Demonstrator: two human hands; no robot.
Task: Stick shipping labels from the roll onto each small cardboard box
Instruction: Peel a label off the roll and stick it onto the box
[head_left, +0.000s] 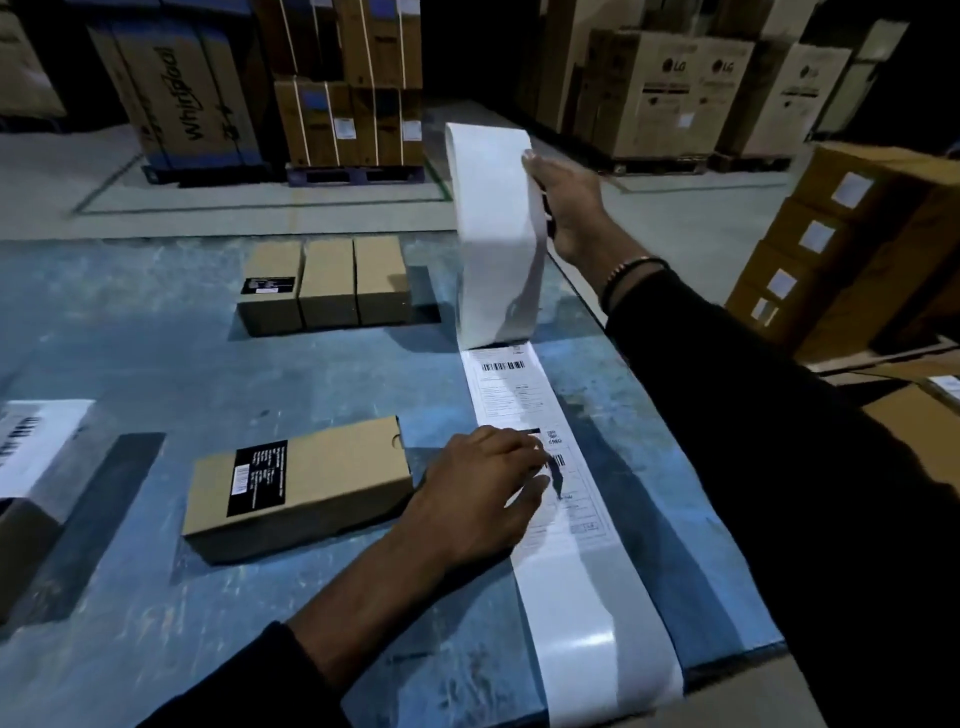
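Note:
A big white label roll (496, 234) stands on edge on the blue table (156, 364). My right hand (569, 208) grips its right side. An unrolled strip (561, 519) runs from the roll toward me and over the table's front edge; it carries a printed shipping label (506, 387). My left hand (483, 493) rests on that strip, fingertips at the label's left edge. Just left of it lies a small cardboard box (322, 478) with a black sticker. Three more small boxes (327, 283) stand in a row further back.
A box with a white shipping label (36, 447) sits at the table's left edge. Stacked cartons with white stickers (852, 244) stand to the right. Large appliance cartons on pallets (332, 88) line the floor behind the table.

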